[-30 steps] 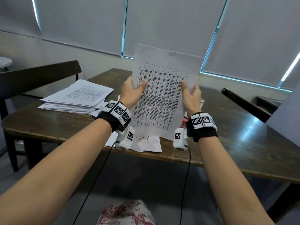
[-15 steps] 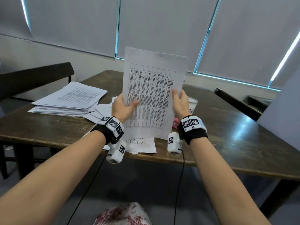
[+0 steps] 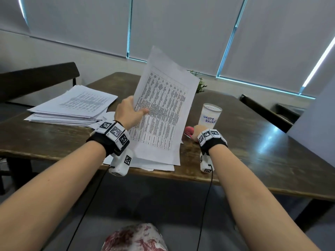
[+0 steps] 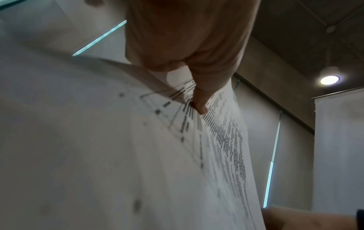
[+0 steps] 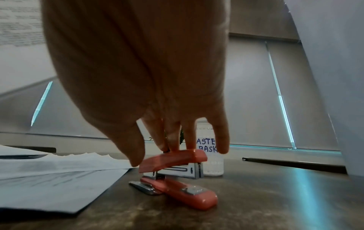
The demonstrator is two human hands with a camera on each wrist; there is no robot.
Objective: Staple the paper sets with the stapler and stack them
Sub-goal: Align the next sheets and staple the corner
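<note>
1. Nearest: loose sheets [image 3: 154,164] at counter [image 3: 253,160] edge, apparently unstapled.
2. Left hand [image 3: 129,113] pinches paper set [image 3: 163,109] upright, not yet stapled.
3. Right hand [image 3: 196,131], fingers extended, touches stapler [image 5: 177,174] on counter; no grip yet.
4. Far left: stack [image 3: 72,105], staples not visible.

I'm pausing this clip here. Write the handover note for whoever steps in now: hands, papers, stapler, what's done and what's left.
Left hand: pinches the paper set by its left edge, raised above the table.
Right hand: fingers straight, reaching down, touching the top of the pink stapler; no grip closed yet.
The stapler stands on the table beside the cup marked waste basket.
Paper stack lies at far left; loose sheets lie at the near edge.
Done: set gathered. Whether earlier sets are stapled cannot be told.
Left: pick up stapler, staple this set, stack it.
</note>
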